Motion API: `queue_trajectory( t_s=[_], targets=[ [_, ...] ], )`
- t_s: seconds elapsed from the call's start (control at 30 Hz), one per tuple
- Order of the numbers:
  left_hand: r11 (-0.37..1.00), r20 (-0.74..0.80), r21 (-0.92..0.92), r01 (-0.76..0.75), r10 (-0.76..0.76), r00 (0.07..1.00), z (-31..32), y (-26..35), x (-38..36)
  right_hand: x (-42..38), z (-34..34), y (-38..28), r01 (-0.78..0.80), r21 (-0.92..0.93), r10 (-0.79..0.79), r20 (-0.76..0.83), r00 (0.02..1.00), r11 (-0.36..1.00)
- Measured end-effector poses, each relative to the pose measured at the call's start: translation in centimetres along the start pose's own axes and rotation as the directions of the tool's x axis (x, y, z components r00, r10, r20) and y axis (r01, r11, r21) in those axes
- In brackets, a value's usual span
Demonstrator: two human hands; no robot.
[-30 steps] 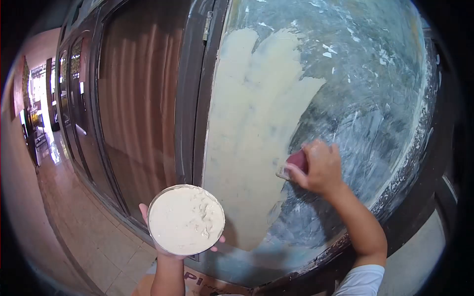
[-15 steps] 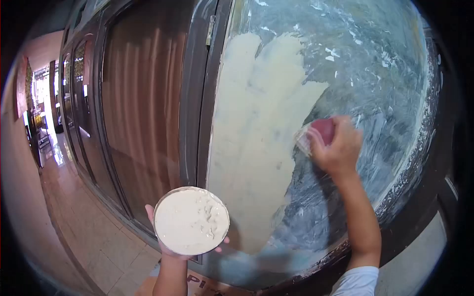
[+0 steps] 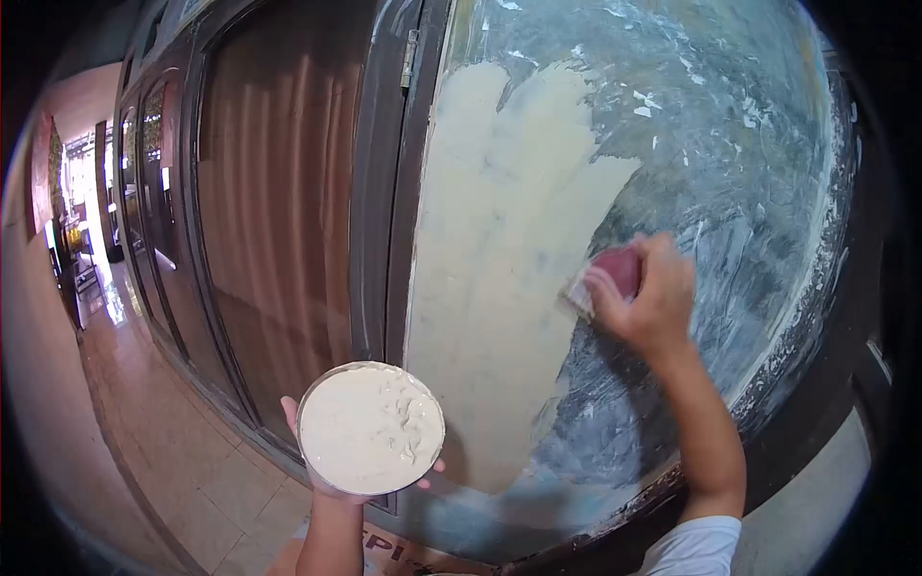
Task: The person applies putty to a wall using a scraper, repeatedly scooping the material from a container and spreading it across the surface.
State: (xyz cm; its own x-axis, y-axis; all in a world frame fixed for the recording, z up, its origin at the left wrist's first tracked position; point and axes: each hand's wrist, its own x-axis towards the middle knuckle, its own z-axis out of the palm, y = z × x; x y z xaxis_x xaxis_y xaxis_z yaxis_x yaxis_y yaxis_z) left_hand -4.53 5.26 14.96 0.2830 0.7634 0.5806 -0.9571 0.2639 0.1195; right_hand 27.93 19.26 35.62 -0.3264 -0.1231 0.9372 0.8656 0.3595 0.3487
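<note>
The right hand (image 3: 645,302) is closed around a red-handled scraper (image 3: 607,276), fingers wrapped over the handle so that most of it is hidden; only the pale blade edge pokes out to the left, pressed against the door panel (image 3: 730,163) at the border between the cream filler patch (image 3: 499,250) and the scuffed blue-grey surface. How much filler sits on the blade is hard to make out. The left hand (image 3: 357,480) is cupped under a round tin (image 3: 371,427) full of cream filler, held low beside the panel; the tin covers the palm, and only fingertips show at its left and lower right rim. Both forearms rise from the bottom edge, a white sleeve (image 3: 696,549) cut off there. Left of the panel stands a dark door frame (image 3: 384,192) with a hinge near the top, then brown shutters (image 3: 269,211). A tiled floor (image 3: 173,461) runs back into a corridor too blurred to read. Printed cardboard (image 3: 403,555) at the bottom is largely cut off.
</note>
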Motion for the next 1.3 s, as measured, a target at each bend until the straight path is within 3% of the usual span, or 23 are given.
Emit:
queue_trajectory(
  t_s=[0.07,0.1,0.13,0.2,0.23,0.33,0.37,0.4,0.47,0.57,0.6,0.67,0.8,0.87,0.9,0.97,1.0,1.07,1.1,1.2,1.27,1.3],
  targets=[
    [1.0,0.002,-0.026,-0.009,0.009,1.0,-0.4,0.2,-0.1,-3.4,-0.7,-2.3,0.231,0.189,-0.274,0.251,0.928,0.954],
    [1.0,0.014,0.011,-0.016,0.016,1.0,-0.7,0.5,-0.1,-4.4,-0.6,-2.8,0.29,0.156,-0.325,0.304,0.896,0.944],
    [0.999,0.023,0.05,-0.021,0.02,1.0,-0.8,0.6,-0.1,-3.7,-0.3,-2.5,0.286,0.158,-0.322,0.307,0.896,0.945],
    [1.0,0.008,0.014,-0.018,0.018,1.0,-0.3,0.5,-0.1,-0.1,0.8,-0.8,0.147,0.0,-0.147,0.085,0.986,0.989],
    [0.999,0.009,0.051,-0.015,0.015,1.0,-0.6,0.7,-0.1,1.8,0.5,-0.1,0.0,-0.087,0.002,0.025,1.0,0.996],
    [0.999,0.026,0.04,-0.011,0.01,1.0,-0.6,0.7,0.0,3.1,0.2,2.1,-0.059,-0.069,0.052,-0.102,0.993,0.996],
    [0.999,0.01,0.036,-0.007,0.006,1.0,-0.6,0.9,-0.2,2.2,-0.7,1.2,-0.025,0.023,0.025,0.013,1.0,0.999],
    [1.0,-0.007,0.029,-0.003,0.004,1.0,-0.7,1.0,-0.4,0.1,-1.4,0.3,-0.022,0.018,0.022,0.013,1.0,1.0],
    [0.998,-0.018,0.044,-0.05,0.051,0.999,-0.7,1.1,-0.4,-3.5,-1.8,-0.8,0.234,0.17,-0.279,0.339,0.898,0.957],
    [0.993,-0.01,0.067,-0.097,0.098,0.995,-0.8,1.6,-0.5,-2.9,-1.0,-0.3,0.255,0.063,-0.262,0.274,0.925,0.965],
    [0.994,-0.005,0.063,-0.092,0.093,0.996,-0.6,1.6,-0.3,-1.2,-0.2,0.4,0.206,0.006,-0.205,0.134,0.97,0.979],
    [0.995,0.0,0.019,-0.102,0.102,0.995,-0.4,1.6,-0.1,2.3,-0.5,1.2,-0.017,-0.067,0.017,0.009,1.0,0.998],
    [0.995,0.001,0.017,-0.102,0.102,0.995,-0.4,1.9,-0.3,-0.2,-0.7,1.3,-0.017,-0.024,0.018,0.028,0.999,1.0],
    [0.985,-0.048,0.094,-0.145,0.15,0.987,0.0,1.5,-0.2,-4.2,-0.9,-0.6,0.309,0.184,-0.349,0.262,0.9,0.933],
    [0.986,-0.046,0.075,-0.149,0.153,0.987,-0.1,1.5,-0.2,-4.0,-0.7,-0.6,0.311,0.188,-0.352,0.26,0.899,0.932],
    [0.987,-0.055,0.064,-0.144,0.148,0.987,-0.3,1.6,-0.2,-3.1,-0.6,-0.4,0.261,0.06,-0.267,0.274,0.924,0.964],
    [0.992,-0.04,0.05,-0.119,0.121,0.992,-0.5,1.7,-0.2,-1.0,-0.6,0.4,0.152,-0.007,-0.149,0.157,0.976,0.988],
    [0.995,-0.026,0.035,-0.093,0.094,0.995,-0.6,1.6,-0.3,2.1,-1.0,2.3,-0.131,-0.04,0.131,-0.009,0.991,0.991],
    [0.995,-0.013,0.034,-0.095,0.096,0.995,-0.6,1.5,-0.3,1.7,-1.2,2.5,-0.133,-0.042,0.132,-0.007,0.991,0.99],
    [0.993,-0.005,0.048,-0.11,0.111,0.994,-0.2,1.6,-0.3,-1.5,-1.4,1.3,-0.006,0.071,0.001,0.062,0.998,0.997],
    [0.991,-0.023,0.056,-0.125,0.127,0.992,-0.4,1.6,-0.5,-5.1,-1.7,-1.4,0.238,0.215,-0.303,0.36,0.883,0.947],
    [0.992,-0.026,0.037,-0.124,0.125,0.992,-0.6,1.6,-0.6,-4.8,-1.4,-1.5,0.236,0.22,-0.304,0.362,0.881,0.946]
  ],
)
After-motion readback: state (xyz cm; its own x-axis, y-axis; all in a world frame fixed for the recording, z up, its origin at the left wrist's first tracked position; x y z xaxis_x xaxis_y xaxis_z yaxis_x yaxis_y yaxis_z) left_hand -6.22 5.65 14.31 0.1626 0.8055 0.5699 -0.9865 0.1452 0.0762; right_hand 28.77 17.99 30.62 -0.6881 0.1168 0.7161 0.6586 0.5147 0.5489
